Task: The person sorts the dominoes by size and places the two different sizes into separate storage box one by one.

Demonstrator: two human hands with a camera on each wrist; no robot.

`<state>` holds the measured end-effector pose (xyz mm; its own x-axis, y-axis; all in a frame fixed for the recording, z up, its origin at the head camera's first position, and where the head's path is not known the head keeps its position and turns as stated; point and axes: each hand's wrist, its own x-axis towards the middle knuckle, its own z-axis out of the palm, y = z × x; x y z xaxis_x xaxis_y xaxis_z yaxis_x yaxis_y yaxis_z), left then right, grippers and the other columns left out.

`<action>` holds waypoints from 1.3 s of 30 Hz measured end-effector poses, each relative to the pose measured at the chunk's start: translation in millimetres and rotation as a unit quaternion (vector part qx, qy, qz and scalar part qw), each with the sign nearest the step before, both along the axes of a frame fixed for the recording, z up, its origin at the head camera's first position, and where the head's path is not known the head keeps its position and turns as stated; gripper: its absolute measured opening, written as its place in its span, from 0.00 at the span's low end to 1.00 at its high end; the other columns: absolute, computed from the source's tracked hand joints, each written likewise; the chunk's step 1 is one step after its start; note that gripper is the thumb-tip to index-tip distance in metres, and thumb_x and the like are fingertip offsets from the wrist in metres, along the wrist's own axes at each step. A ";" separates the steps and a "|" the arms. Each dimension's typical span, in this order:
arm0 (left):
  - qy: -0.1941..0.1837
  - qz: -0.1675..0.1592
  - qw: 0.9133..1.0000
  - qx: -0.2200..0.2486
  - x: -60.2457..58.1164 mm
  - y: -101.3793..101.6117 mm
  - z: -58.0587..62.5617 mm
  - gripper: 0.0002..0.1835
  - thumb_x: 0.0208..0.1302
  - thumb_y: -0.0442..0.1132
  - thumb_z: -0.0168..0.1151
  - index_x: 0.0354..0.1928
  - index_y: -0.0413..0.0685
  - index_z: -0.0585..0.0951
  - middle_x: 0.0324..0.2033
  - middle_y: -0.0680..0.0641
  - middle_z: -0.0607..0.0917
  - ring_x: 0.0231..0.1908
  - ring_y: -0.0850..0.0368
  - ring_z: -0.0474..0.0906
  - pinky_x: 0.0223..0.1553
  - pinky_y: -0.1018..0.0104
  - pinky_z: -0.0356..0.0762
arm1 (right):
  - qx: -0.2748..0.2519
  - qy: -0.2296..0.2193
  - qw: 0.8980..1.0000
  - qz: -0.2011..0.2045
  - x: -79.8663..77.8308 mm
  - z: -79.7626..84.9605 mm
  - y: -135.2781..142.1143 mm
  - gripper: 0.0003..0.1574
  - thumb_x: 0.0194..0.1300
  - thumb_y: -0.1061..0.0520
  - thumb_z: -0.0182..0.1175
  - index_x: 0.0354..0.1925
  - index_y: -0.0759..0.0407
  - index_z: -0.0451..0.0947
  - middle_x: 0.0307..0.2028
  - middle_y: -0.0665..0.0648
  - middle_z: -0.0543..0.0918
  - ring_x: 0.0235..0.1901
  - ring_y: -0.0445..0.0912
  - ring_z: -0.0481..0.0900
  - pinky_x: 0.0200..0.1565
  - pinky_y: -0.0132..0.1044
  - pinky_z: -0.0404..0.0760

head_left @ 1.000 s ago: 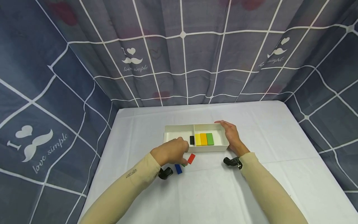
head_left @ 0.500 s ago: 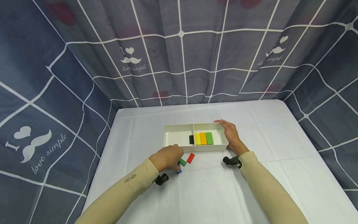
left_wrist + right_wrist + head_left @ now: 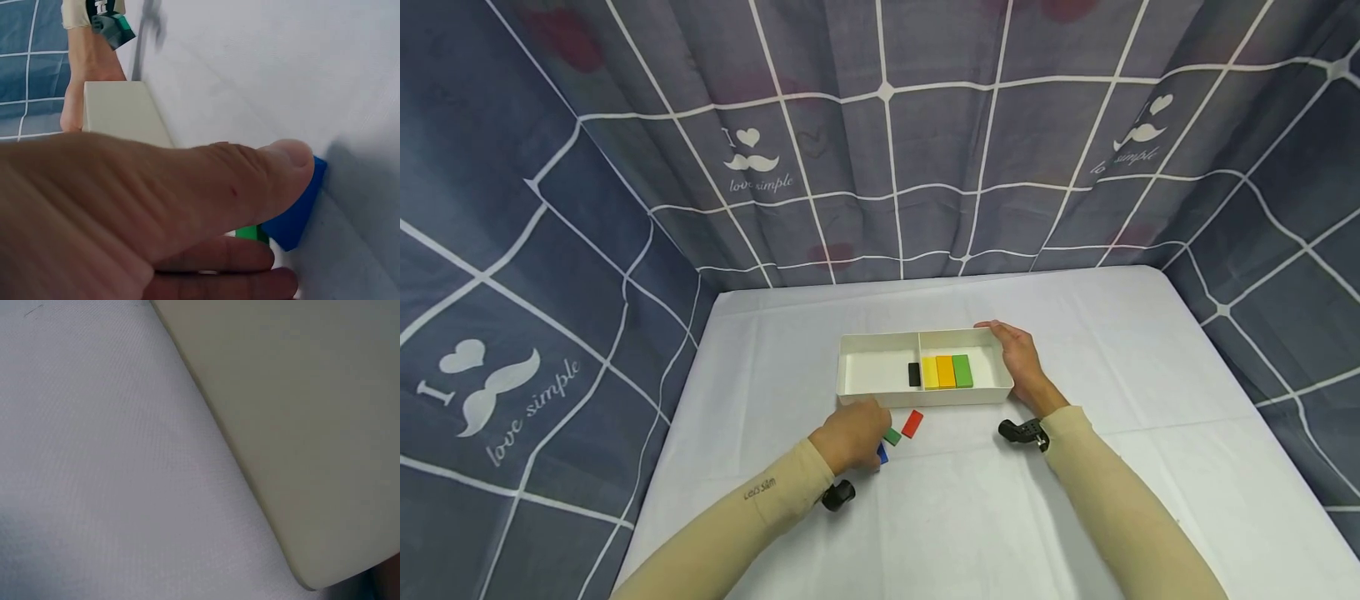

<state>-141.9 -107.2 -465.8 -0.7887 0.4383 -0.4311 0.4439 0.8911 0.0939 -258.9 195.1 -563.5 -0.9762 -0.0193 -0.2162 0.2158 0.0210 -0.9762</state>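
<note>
My left hand (image 3: 853,433) is at the table just in front of the white two-compartment box (image 3: 925,399). Its thumb and fingers pinch a blue block (image 3: 294,222), mostly covered by the hand in the head view. A dark green block (image 3: 892,436) and a red block (image 3: 912,423) lie close beside it on the cloth. My right hand (image 3: 1024,362) holds the box's right end, its fingers at the back corner. Inside the box, a black block (image 3: 913,374) sits left of the divider; yellow (image 3: 930,373), orange (image 3: 946,372) and green (image 3: 962,371) blocks stand side by side to its right.
A white cloth covers the table (image 3: 970,517). Grey-blue checked curtains (image 3: 850,150) hang behind it and on both sides. Black wrist-camera mounts (image 3: 1022,432) stick out near both hands.
My left hand has drawn back from the box's front wall to the blue block and now tilts over it. The green block has come into view. The right hand stays at the box.
</note>
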 end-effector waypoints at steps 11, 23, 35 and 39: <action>0.040 -0.009 0.999 -0.031 6.3 9.0 -8.1 0.16 0.54 0.43 0.88 0.37 0.48 0.88 0.24 0.53 0.81 0.25 0.59 0.75 0.29 0.67 0.80 | -0.007 0.002 1.000 -0.003 0.5 -0.1 0.0 0.33 0.89 0.41 0.48 0.70 0.64 0.80 0.64 0.59 0.84 0.59 0.46 0.81 0.57 0.33 0.83; 0.096 -0.050 0.992 -0.068 10.7 16.2 -17.2 0.06 0.64 0.37 0.78 0.41 0.49 0.92 0.32 0.49 0.90 0.28 0.56 0.84 0.32 0.60 0.90 | -0.012 0.007 1.000 -0.005 1.3 -0.3 -1.8 0.33 0.89 0.41 0.48 0.69 0.65 0.80 0.64 0.59 0.84 0.59 0.45 0.80 0.57 0.33 0.83; 0.111 -0.068 0.989 -0.067 11.3 14.6 -15.2 0.04 0.64 0.34 0.75 0.39 0.49 0.92 0.31 0.49 0.90 0.28 0.56 0.86 0.31 0.59 0.90 | -0.013 0.005 1.000 -0.006 0.6 0.1 -1.5 0.33 0.89 0.42 0.47 0.70 0.66 0.80 0.61 0.57 0.85 0.56 0.45 0.82 0.55 0.34 0.84; 0.096 -0.063 0.991 -0.060 10.1 14.5 -11.3 0.05 0.64 0.33 0.76 0.40 0.48 0.92 0.31 0.49 0.91 0.26 0.56 0.84 0.31 0.60 0.90 | -0.010 0.006 1.000 -0.003 0.2 -0.5 -0.7 0.34 0.89 0.42 0.47 0.71 0.65 0.79 0.65 0.60 0.83 0.57 0.46 0.81 0.56 0.34 0.84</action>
<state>-131.8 -92.6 -477.1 -0.8036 0.4933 -0.3330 0.5521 0.8268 -0.1076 -258.7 194.4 -564.0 -0.9788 -0.0178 -0.2041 0.2041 0.0002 -0.9789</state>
